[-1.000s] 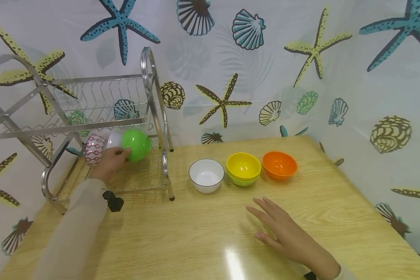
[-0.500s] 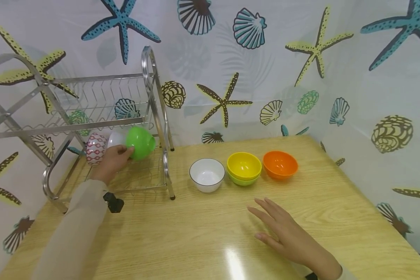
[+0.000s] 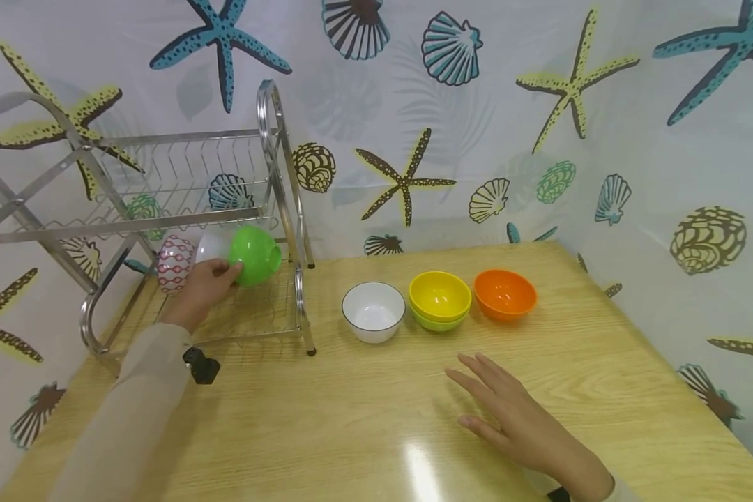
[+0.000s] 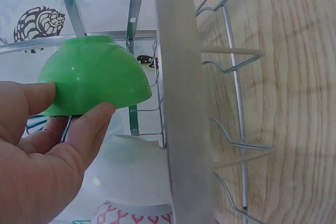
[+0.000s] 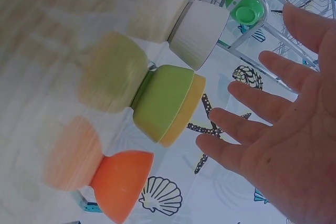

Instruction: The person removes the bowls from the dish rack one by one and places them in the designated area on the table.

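On the lower tier of the metal dish rack (image 3: 266,209), my left hand (image 3: 208,284) pinches the rim of a green bowl (image 3: 255,255) turned on its side. In the left wrist view the thumb presses the outside of the green bowl (image 4: 94,74) and the fingers go under its rim. Left of it stand a white bowl (image 3: 212,245) and a bowl with a red pattern (image 3: 175,263), both partly hidden by the hand. My right hand (image 3: 521,418) hovers over the table's right half, fingers spread and holding nothing.
On the wooden table (image 3: 326,418), a white bowl with a dark rim (image 3: 373,312) stands right of the rack. Beside it a yellow bowl (image 3: 440,296) sits in a light green bowl (image 3: 438,323), then an orange bowl (image 3: 505,295). A patterned curtain (image 3: 364,90) hangs behind.
The left hand has shifted the green bowl slightly right along the rack's lower tier, away from the white bowl. The right hand has stayed in place.
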`<state>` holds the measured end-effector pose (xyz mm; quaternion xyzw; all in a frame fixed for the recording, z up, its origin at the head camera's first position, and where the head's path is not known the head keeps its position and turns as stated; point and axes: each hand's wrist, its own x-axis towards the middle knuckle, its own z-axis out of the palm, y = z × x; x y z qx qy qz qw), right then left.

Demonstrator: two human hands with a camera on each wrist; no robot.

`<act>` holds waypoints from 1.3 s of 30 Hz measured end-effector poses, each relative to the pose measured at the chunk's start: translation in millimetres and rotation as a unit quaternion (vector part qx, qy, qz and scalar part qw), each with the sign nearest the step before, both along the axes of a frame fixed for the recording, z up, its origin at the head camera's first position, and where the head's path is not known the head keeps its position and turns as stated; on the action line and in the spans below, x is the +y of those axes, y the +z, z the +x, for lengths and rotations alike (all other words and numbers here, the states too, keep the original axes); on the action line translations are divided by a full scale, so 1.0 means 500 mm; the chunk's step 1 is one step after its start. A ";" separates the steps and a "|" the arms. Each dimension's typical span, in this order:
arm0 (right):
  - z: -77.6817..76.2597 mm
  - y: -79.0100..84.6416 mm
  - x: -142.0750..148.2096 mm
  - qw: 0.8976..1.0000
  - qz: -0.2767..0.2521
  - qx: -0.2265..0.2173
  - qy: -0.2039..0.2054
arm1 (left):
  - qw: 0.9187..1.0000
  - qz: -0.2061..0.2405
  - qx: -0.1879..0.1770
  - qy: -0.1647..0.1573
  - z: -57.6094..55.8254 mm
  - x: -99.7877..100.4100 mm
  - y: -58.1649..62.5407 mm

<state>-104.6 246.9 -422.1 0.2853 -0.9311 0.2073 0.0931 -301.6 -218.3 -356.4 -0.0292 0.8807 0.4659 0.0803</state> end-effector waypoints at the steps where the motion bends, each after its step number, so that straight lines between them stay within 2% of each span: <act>1: 0.000 0.000 0.000 1.000 -0.001 0.000 0.000 | 1.000 -0.002 -0.001 -0.001 0.001 0.000 0.000; 4: 0.000 0.002 -0.001 1.000 -0.002 -0.002 0.000 | 1.000 -0.006 0.003 -0.004 0.005 -0.001 0.000; 12: -0.001 0.005 -0.001 1.000 -0.004 0.002 0.003 | 0.998 0.001 0.053 -0.031 0.018 -0.009 -0.005; 18: -0.002 0.004 0.000 1.000 -0.005 0.001 0.003 | 0.996 -0.021 0.071 -0.047 0.037 -0.014 -0.003; 22: -0.003 0.003 0.000 1.000 -0.001 0.004 0.002 | 0.996 -0.029 0.071 -0.040 0.047 -0.011 -0.006; 27: -0.002 0.004 -0.001 1.000 0.000 0.005 0.003 | 0.997 -0.011 0.075 -0.025 0.057 0.000 -0.007; 33: 0.001 0.006 -0.003 1.000 -0.003 -0.005 0.000 | 0.996 -0.009 0.086 -0.035 0.071 -0.001 -0.009; 39: 0.003 0.003 -0.004 1.000 -0.002 0.000 0.000 | 0.994 -0.028 0.097 -0.043 0.083 -0.007 -0.010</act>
